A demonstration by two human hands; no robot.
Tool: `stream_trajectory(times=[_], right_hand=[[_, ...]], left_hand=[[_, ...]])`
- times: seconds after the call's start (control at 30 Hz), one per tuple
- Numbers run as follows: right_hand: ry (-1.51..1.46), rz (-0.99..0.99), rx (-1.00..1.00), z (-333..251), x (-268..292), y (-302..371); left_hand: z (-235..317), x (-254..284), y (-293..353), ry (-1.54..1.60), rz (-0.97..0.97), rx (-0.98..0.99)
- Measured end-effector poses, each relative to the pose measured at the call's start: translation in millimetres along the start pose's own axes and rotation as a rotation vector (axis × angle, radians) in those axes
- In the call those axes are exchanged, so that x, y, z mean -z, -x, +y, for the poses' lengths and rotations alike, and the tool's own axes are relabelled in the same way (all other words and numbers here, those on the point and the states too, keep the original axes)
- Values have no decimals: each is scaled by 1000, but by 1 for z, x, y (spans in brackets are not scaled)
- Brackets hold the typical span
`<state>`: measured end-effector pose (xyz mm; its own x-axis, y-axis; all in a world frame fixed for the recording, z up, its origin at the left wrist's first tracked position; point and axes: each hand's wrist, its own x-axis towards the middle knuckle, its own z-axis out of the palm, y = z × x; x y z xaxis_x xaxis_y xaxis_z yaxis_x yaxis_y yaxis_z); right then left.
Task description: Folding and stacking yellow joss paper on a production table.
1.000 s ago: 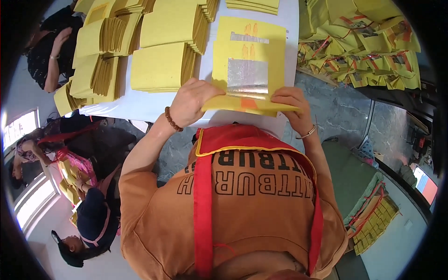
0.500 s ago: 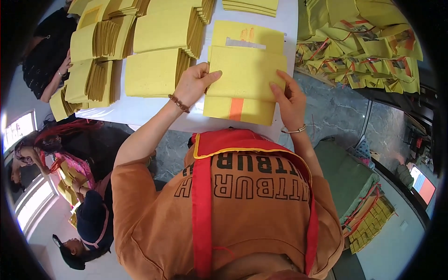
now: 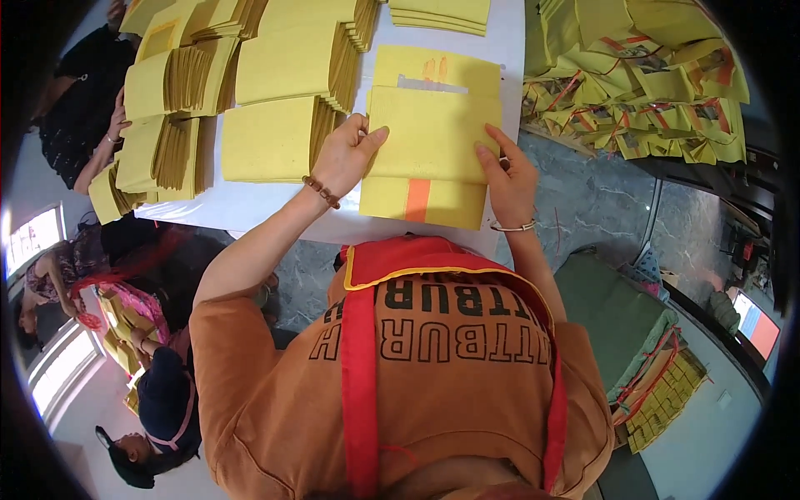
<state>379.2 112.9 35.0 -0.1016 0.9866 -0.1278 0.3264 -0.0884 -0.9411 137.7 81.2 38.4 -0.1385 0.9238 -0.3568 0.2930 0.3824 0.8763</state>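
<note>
Head view, single frame.

Yellow paper sheet [image 3: 433,137], folded over on itself, lies flat on the white counter [image 3: 250,204] directly ahead of the person, near the counter's front edge. Lower flap shows an orange stripe [image 3: 417,200]; a strip of the layer beneath, with a small silvery patch and orange marks, shows past its far edge.

Left hand [image 3: 346,154]: on the sheet's left edge, fingers curled over it, thumb pointing toward the middle. Looks like a pinch on the edge, but whether paper actually sits between thumb and fingers cannot be told. Beaded bracelet at the wrist.

Right hand [image 3: 507,171]: fingers fairly straight and close together, pressing flat on the sheet's right side. Holds nothing; pins it down. Thin bangle at the wrist.

Handling, judged: thin, light, limp paper; creases readily, likely to slide on the smooth counter unless pinned. Best taken at an edge or corner with a light pinch, other palm flat on top.

Surroundings: stacks of folded yellow sheets [image 3: 275,137] just left of the left hand and further back; tied yellow bundles [image 3: 650,83] heaped to the right, off the counter. Another person's arm [image 3: 104,142] reaches the stacks at far left.
</note>
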Motion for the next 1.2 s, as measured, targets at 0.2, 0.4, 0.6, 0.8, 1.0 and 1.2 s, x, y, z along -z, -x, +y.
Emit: stream_trajectory(times=[0.2,0.4,0.6,0.8,1.0,1.2], right_hand=[[36,14,82,1,-2,-3],[136,36,115,0,-3,-4],[192,43,158,-1,-3,-5],[190,60,184,-4,-4,-3],[479,83,221,-17,-2,8],[947,-277,704,-15,-2,40]], left_hand=[[10,4,3,-2,-9,79],[29,6,18,147,30,60],[49,3,28,-765,234,-706],[39,-45,3,-943,12,-890],[25,-47,-1,-1014,-39,-822],[25,-46,-1,-1002,-83,-791]])
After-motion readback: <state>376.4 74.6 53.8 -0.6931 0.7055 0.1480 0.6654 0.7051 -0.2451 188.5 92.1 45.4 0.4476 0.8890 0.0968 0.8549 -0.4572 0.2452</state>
